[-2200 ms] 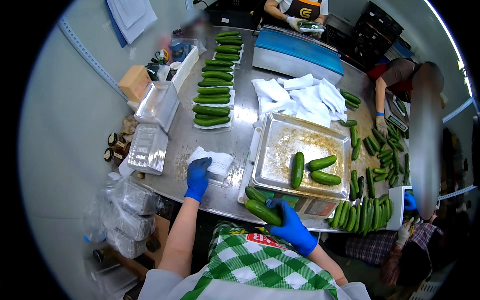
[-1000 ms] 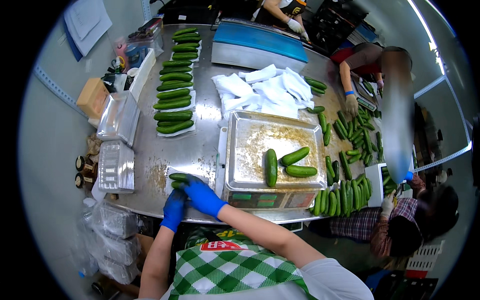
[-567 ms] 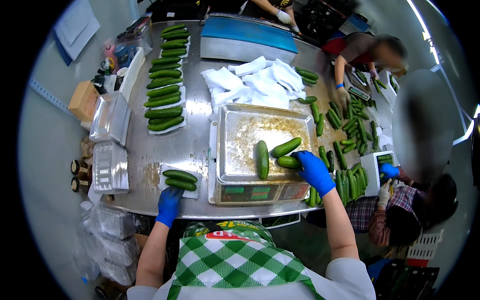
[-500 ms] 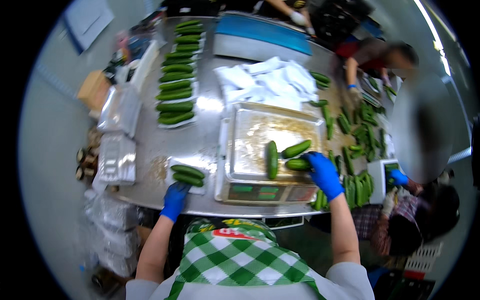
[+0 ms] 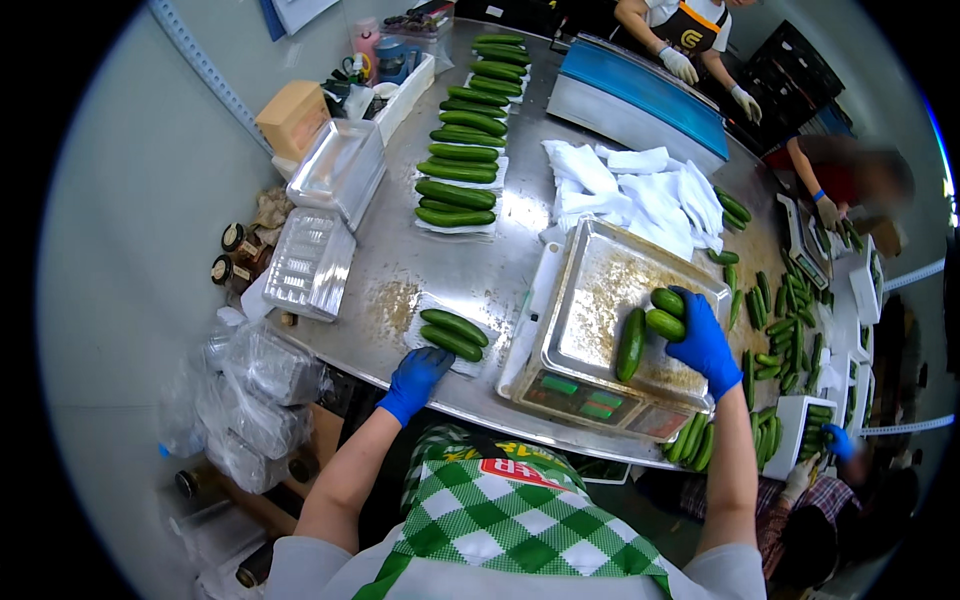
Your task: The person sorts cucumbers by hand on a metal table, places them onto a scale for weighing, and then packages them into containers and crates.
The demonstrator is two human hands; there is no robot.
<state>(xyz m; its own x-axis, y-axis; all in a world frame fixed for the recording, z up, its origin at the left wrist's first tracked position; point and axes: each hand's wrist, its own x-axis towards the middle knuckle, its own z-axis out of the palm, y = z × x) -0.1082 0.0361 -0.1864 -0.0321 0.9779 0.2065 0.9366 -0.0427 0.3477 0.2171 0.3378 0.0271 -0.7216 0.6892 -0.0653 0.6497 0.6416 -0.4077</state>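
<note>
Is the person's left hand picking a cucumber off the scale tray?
No, the left hand rests by the small tray of two cucumbers, while the right hand grips cucumbers on the scale tray.

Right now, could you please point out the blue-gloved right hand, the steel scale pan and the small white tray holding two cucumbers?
blue-gloved right hand (image 5: 705, 345), head view, back of the glove.
steel scale pan (image 5: 592, 300), head view, bare pan floor.
small white tray (image 5: 418, 335), head view, left edge.

Bright, even overhead light. Glare patches on the steel bench (image 5: 420, 270) and scale tray (image 5: 610, 290). Shadows soft, short. Strong fisheye: straight edges bend, black vignette rings the frame. Centre sharp; rim soft, far-right people smeared. Colours saturated, slight blue fringe at right edge.
</note>
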